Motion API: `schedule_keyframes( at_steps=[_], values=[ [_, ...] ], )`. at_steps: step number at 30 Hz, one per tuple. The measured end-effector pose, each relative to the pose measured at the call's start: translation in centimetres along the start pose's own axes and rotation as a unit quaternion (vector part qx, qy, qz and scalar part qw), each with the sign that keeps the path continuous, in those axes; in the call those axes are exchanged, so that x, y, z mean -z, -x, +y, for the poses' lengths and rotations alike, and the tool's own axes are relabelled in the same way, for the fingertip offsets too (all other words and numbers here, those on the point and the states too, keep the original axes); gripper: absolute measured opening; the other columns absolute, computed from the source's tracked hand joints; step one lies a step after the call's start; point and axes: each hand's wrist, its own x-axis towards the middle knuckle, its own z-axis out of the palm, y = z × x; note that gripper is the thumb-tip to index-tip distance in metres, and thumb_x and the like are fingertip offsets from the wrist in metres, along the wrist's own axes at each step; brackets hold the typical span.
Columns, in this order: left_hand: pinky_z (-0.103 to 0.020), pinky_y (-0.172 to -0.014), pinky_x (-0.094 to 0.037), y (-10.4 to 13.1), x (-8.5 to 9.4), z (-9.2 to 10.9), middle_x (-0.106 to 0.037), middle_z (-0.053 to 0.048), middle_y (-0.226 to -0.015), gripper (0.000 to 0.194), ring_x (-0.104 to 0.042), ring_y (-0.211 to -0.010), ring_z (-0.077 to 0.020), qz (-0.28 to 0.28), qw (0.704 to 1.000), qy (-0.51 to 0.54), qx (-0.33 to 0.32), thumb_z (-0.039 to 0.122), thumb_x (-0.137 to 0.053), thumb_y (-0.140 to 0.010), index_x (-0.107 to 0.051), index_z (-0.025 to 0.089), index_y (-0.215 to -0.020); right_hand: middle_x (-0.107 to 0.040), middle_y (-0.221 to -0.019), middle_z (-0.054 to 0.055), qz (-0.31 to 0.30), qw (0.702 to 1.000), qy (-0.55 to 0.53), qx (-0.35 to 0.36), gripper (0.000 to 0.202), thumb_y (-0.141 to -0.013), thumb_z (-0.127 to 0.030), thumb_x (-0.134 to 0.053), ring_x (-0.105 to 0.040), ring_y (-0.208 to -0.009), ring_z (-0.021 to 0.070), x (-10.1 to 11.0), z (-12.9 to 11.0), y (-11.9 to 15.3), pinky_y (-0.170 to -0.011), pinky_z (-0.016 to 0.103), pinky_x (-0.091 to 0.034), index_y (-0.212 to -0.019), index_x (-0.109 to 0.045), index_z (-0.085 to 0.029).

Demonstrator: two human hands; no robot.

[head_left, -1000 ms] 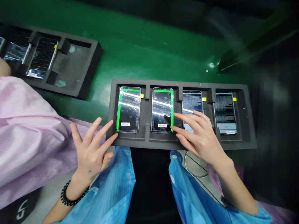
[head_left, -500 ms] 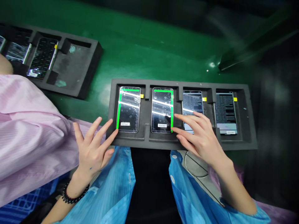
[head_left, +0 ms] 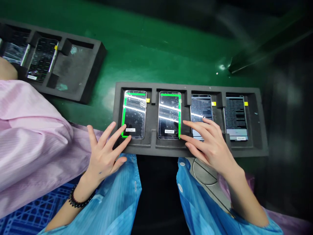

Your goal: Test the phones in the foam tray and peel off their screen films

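Observation:
A dark foam tray [head_left: 133, 150] holds several phones. My left hand [head_left: 105, 153] is spread, its index fingertip on the bottom edge of the leftmost phone [head_left: 134, 114], whose screen has green bands along the top, left side and part of the bottom. My right hand [head_left: 210, 143] has its fingers apart, with the index fingertip at the lower right corner of the second phone [head_left: 169, 112], which shows green along its top and right side. Under my right hand lies the third phone [head_left: 201, 106], partly hidden. The fourth phone [head_left: 236, 117] shows lines of text.
Another foam tray [head_left: 94, 70] with phones stands at the upper left on the green table [head_left: 146, 45]. Beside it are a person's pink sleeve [head_left: 31, 130] and part of an arm. A blue plastic grid [head_left: 36, 209] shows at the lower left.
My left hand has moved right along the leftmost phone's bottom edge, and a short green band now shows there. My right hand has barely moved.

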Motion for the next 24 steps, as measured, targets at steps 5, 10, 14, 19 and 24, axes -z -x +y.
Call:
schedule_keyframes(
  at_steps=[5, 10, 14, 19, 24],
  values=[
    [-0.068, -0.127, 0.001, -0.4, -0.4, 0.3, -0.044, -0.012, -0.161, 0.056, -0.025, -0.158, -0.0293, -0.007, 1.0, 0.0, -0.018, 0.049, -0.021, -0.108, -0.046, 0.027, -0.153, -0.065, -0.138, 0.016, -0.001, 1.0, 0.002, -0.006, 0.016, -0.098, -0.02, -0.063, -0.063, -0.117, 0.0285, 0.0, -0.1, 0.2, -0.112, 0.057, -0.044, -0.108, -0.075, -0.019],
    [-0.067, -0.127, 0.002, -0.9, -0.6, 0.6, -0.048, -0.014, -0.158, 0.058, -0.023, -0.158, -0.029, -0.027, 0.999, 0.01, -0.036, 0.052, -0.02, -0.108, -0.057, 0.023, -0.142, -0.065, -0.138, 0.016, 0.001, 1.0, 0.001, -0.006, 0.016, -0.097, -0.019, -0.063, -0.063, -0.118, 0.0281, 0.0, -0.1, 0.2, -0.112, 0.057, -0.044, -0.108, -0.075, -0.018],
    [-0.067, -0.127, 0.002, -1.5, -1.0, 1.0, -0.055, -0.017, -0.152, 0.062, -0.022, -0.159, -0.0293, -0.034, 0.998, 0.02, -0.052, 0.054, -0.019, -0.107, -0.061, 0.02, -0.137, -0.066, -0.137, 0.017, 0.003, 1.0, 0.003, -0.006, 0.016, -0.098, -0.018, -0.062, -0.063, -0.118, 0.0273, 0.1, -0.2, 0.1, -0.112, 0.056, -0.044, -0.107, -0.075, -0.018],
    [-0.068, -0.127, 0.002, -2.0, -1.2, 1.3, -0.054, -0.013, -0.153, 0.06, -0.02, -0.159, -0.0292, -0.053, 0.995, 0.04, -0.08, 0.053, -0.019, -0.107, -0.062, 0.022, -0.136, -0.066, -0.137, 0.017, -0.001, 1.0, -0.004, -0.004, 0.017, -0.098, -0.019, -0.061, -0.063, -0.117, 0.0267, 0.1, -0.3, -0.2, -0.114, 0.055, -0.043, -0.106, -0.076, -0.018],
    [-0.065, -0.129, -0.001, -1.8, -1.2, 0.5, -0.04, -0.008, -0.164, 0.06, -0.029, -0.156, -0.0293, 0.017, 0.997, 0.067, -0.028, 0.051, -0.015, -0.107, -0.047, 0.03, -0.153, -0.065, -0.138, 0.016, -0.003, 1.0, -0.01, -0.006, 0.018, -0.099, -0.022, -0.061, -0.062, -0.118, 0.027, 0.1, 0.0, 0.1, -0.113, 0.055, -0.042, -0.106, -0.077, -0.019]
  ],
)
